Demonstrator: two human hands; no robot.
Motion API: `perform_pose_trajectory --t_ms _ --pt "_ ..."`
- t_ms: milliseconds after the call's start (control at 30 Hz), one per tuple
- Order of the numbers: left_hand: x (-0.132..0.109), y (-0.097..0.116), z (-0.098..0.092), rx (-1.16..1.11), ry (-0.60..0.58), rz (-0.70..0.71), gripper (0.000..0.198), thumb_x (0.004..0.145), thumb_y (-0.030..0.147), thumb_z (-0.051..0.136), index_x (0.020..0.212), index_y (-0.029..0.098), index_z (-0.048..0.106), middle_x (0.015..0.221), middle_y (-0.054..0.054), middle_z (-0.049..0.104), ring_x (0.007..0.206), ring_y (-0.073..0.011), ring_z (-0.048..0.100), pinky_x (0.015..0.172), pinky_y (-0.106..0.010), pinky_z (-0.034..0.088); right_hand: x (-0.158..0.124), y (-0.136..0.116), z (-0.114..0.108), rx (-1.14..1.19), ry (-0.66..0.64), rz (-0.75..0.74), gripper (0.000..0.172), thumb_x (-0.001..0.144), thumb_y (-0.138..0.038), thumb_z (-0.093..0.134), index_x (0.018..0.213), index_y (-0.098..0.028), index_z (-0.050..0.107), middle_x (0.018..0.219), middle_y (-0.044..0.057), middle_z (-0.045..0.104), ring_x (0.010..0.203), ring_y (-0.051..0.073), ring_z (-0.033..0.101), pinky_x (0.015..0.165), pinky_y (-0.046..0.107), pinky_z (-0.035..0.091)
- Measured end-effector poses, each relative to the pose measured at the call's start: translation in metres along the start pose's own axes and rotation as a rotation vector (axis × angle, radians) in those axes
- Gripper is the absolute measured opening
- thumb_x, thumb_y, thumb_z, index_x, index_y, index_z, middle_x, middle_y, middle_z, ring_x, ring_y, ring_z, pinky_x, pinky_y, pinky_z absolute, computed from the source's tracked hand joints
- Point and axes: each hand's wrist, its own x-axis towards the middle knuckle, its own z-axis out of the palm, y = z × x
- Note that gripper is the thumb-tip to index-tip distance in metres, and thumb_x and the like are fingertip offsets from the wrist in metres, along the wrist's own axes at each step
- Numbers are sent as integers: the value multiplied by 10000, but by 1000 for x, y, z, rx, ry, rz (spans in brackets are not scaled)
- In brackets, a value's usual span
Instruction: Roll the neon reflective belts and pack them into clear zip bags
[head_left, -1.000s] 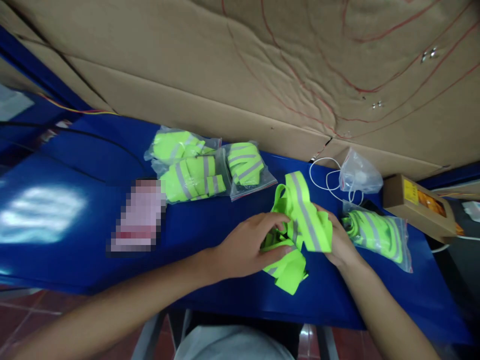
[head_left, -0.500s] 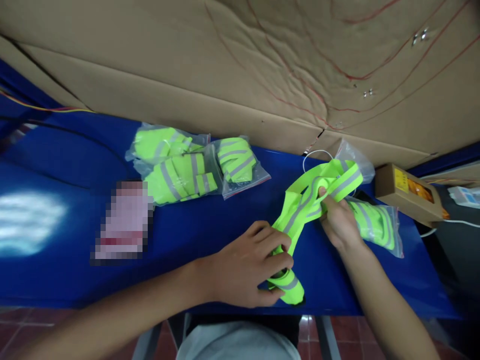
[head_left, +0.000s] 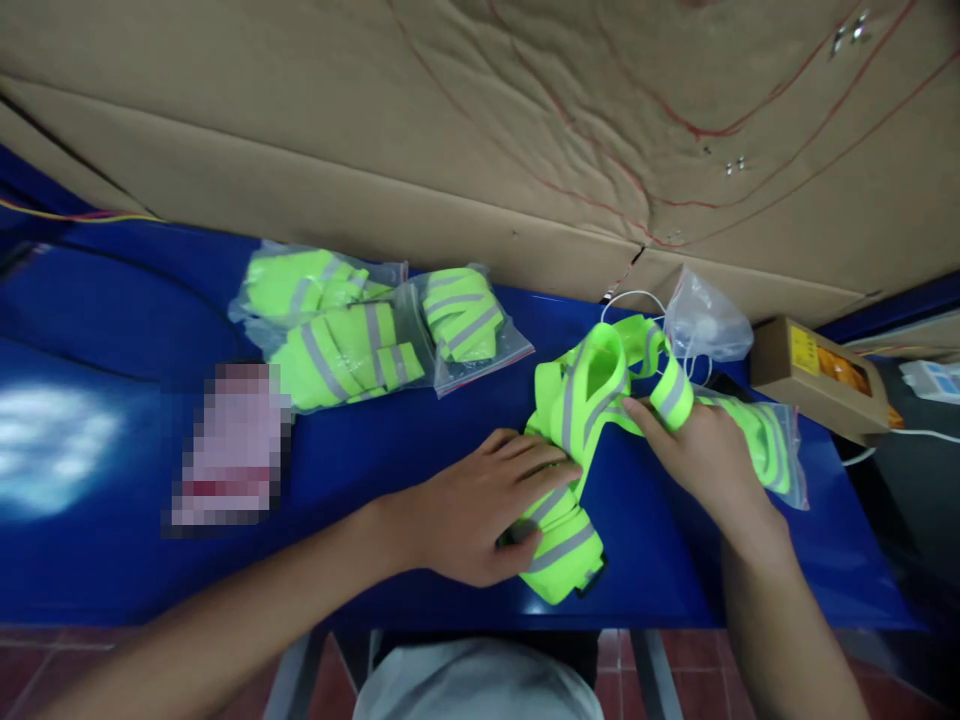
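Observation:
A neon yellow-green strap with a grey reflective stripe (head_left: 581, 400) lies bunched on the blue table (head_left: 150, 310) in front of me. My left hand (head_left: 480, 510) presses its lower end to the table, thumb tucked under, fingers closed over the fabric. My right hand (head_left: 701, 450) pinches the upper loops of the same strap near the table's right side. Under my right hand lies a clear bag with another such strap (head_left: 772, 445).
Three clear bags of folded reflective straps (head_left: 352, 325) lie at the back left. A blurred pink patch (head_left: 229, 445) sits left of centre. A small empty-looking plastic bag (head_left: 705, 320), a white cord and a cardboard box (head_left: 817, 375) lie at the right. Cardboard sheets (head_left: 480, 130) stand behind.
My right hand has come down from its raised stretch, bringing the strap's loops back toward the table. My left hand has flattened over the lower end.

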Motion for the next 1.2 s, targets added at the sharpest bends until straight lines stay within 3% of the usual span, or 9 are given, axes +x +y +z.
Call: perform_pose_trajectory --t_ms 133,333,433,500,567,667,767,1000,1200 --pt "-1 -1 -3 -28 -73 -16 502 870 205 576 1364 190 491 1300 -132 635 1227 -284 569 1121 -462 332 -16 -21 -2 42 229 -168 464 1001 -560 521 1118 -173 748 1012 142 775 873 310 736 743 374 505" --pt "-4 12 -18 -110 -141 -113 420 821 85 649 1209 216 555 1138 -55 648 1063 -213 605 1005 -338 431 -16 -1 -9 -183 -63 -163 597 983 -649 490 605 -230 684 480 55 609 433 202 570 452 298 294" --pt "-8 24 -20 -24 -208 -116 389 777 21 675 1101 224 607 1044 -17 650 982 -189 625 909 -289 479 -27 -7 -18 85 -236 -234 522 1007 -538 531 590 -239 628 500 0 612 428 154 573 440 278 361" --pt "-15 34 -15 143 -159 -64 282 806 34 669 1016 217 624 1038 -24 661 942 -203 631 866 -319 499 -38 -23 -19 342 -195 -278 383 1032 -394 532 708 -246 673 638 -2 698 561 156 669 532 271 496" --pt "-26 43 -6 310 -52 9 190 876 86 630 1009 221 643 1072 -37 691 923 -218 639 849 -362 515 -45 -39 -9 460 -145 -438 206 1031 -283 522 1027 -257 726 1038 32 781 955 206 748 838 324 599" --pt "-54 49 7 453 143 105 187 947 145 528 1006 240 678 1065 -42 741 940 -221 652 922 -397 519 -46 -51 20 296 -235 -750 413 1036 -261 520 1448 -268 549 1571 54 494 1475 266 444 1264 523 305" --pt "-85 50 16 544 329 3 267 908 65 505 957 268 671 1050 -18 767 979 -230 655 998 -452 488 -38 -46 48 100 -315 -741 579 1048 -353 515 1597 -271 348 1684 75 272 1579 286 216 1287 612 142" --pt "-107 63 7 271 111 -223 297 896 106 531 1128 224 674 1216 -76 724 1131 -260 677 1013 -453 543 -25 -36 63 33 -326 -686 592 1081 -423 404 1637 -324 226 1710 75 164 1593 271 125 1276 614 104" --pt "-85 48 -18 198 -54 -264 767 784 43 603 1507 253 454 1556 -125 497 1431 -309 470 1126 -498 469 -27 -39 65 4 -311 -696 576 1087 -426 372 1636 -321 235 1711 79 170 1592 284 131 1271 620 110"
